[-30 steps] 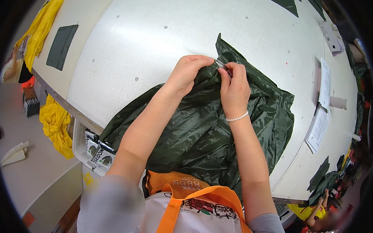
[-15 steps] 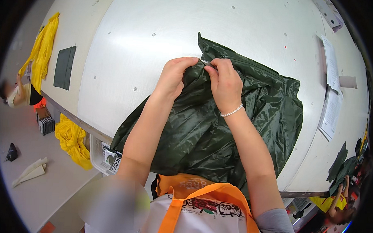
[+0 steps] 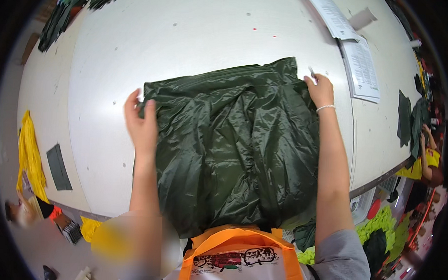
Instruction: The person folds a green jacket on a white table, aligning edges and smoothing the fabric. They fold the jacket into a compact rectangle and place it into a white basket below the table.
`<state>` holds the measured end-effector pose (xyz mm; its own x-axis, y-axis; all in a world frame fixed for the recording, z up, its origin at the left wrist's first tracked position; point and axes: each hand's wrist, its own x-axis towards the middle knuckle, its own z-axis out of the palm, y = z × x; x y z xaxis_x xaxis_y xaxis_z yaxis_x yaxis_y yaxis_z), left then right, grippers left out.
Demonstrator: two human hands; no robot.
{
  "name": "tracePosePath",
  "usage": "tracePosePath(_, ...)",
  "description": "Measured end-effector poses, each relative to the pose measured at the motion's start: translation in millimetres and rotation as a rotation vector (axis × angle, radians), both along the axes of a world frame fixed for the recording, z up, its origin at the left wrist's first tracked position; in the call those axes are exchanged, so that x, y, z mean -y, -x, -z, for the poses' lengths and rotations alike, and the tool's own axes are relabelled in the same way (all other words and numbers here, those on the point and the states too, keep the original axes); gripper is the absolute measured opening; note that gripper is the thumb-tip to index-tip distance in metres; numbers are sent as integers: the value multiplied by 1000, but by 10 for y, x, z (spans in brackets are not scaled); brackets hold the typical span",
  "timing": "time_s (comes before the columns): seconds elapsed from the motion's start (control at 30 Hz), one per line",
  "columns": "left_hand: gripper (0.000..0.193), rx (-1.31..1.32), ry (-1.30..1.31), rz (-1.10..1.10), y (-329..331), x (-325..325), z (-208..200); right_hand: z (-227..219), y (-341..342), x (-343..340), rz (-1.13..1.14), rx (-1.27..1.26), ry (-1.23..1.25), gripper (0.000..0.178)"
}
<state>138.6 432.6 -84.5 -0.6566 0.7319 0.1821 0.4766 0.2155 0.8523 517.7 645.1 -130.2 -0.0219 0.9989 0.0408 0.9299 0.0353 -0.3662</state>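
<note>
A dark green, shiny, crinkled garment (image 3: 234,140) lies spread on the white table in front of me, its gathered upper edge running between my hands. My left hand (image 3: 143,125) is at its upper left corner, thumb and fingers apart, with the thumb against the fabric. At the upper right corner, my right hand (image 3: 320,91) has its fingers closed around a small slim metallic tool (image 3: 312,72) that sticks up past them. Its exact kind is too small to make out. The right fingertips touch the garment's edge.
Printed sheets (image 3: 362,71) lie at the right of the table (image 3: 188,45), near a pale roll (image 3: 362,19). A dark green rectangular piece (image 3: 59,167) and yellow fabric (image 3: 30,153) are at the left. Co-workers stand at both sides. Bright green fabric (image 3: 379,227) sits below the right edge.
My hands have moved from close together at the garment's top edge to its two upper corners. The garment is now spread wider and squarer. The view has turned.
</note>
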Motion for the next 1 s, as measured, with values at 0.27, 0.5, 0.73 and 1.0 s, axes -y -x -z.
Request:
tracePosePath(0.27,79,-253,74,763,-1522,-1649,80,-401,-55,84,-63,-1015,471,32)
tracePosePath(0.5,72,476,356,1028,-1836,-2203,-304,-890,-163,97,-180,-1007,492,31)
tracePosePath(0.73,43,44,-118,594,-1480,-1669,-207,-310,-562,-73,-55,-411,-73,33)
tracePosePath(1.0,25,680,452,401,-1380,304,502,507,-2440,250,367,328,-94,32)
